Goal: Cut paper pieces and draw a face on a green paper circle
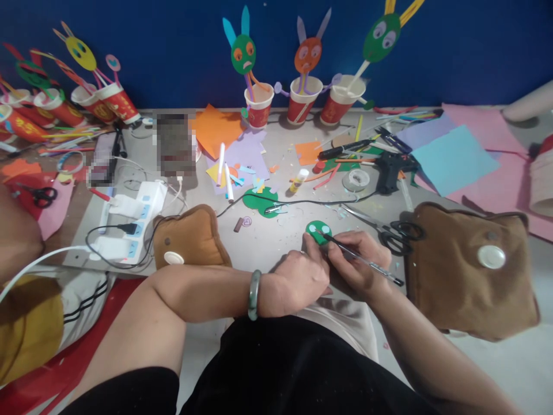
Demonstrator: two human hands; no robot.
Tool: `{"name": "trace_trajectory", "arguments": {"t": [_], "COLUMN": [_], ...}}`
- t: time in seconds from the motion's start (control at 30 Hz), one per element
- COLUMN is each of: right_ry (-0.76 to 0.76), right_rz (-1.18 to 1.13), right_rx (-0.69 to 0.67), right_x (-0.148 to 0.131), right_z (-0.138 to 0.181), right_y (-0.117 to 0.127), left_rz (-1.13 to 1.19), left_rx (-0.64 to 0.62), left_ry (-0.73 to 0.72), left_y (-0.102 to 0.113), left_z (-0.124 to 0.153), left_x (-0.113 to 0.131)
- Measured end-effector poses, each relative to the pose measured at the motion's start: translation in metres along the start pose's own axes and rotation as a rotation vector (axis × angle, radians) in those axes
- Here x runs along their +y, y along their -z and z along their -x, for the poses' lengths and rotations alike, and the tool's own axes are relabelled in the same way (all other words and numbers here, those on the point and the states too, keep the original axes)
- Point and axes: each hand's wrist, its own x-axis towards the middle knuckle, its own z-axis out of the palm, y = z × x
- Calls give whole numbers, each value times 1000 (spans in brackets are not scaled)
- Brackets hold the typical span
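My right hand (352,256) is closed around a thin black pen (363,259), whose tip rests on a small green paper disc (318,231) with pale round eyes. My left hand (298,279) is curled beside it, its fingertips pinching the lower edge of the disc against the table. A grey-green bangle (254,295) sits on my left wrist. Both forearms lie on the table's near edge.
Black scissors (400,236) lie right of my hands, by a brown pouch (469,268); another brown pouch (188,236) is left. A power strip (133,216), glue gun (391,170), tape roll (355,180), glue stick (299,180), coloured paper and red cups with paper bunny faces (259,106) fill the table.
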Motion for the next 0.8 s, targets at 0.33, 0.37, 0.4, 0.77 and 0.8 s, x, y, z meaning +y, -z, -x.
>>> {"name": "trace_trajectory", "arguments": {"t": [0.33,0.37,0.4,0.77,0.8], "right_ry": [-12,-11,-11,-84,-101], "right_rz": [6,8,15,40,48], "right_rx": [4,4,7,-12,-20], "right_x": [-5,-5,-5,-6,-6], "right_z": [-1,-1,-1,-2,-1], "right_y": [2,2,1,2,2], "left_rz": [-3,-3,-3,-20,-18], "left_rx": [28,24,20,33,32], "left_ry": [3,5,7,3,3], "left_y": [-2,-1,-1,-1,0], "left_z": [1,0,0,1,1], "left_x": [1,1,1,1,1]}}
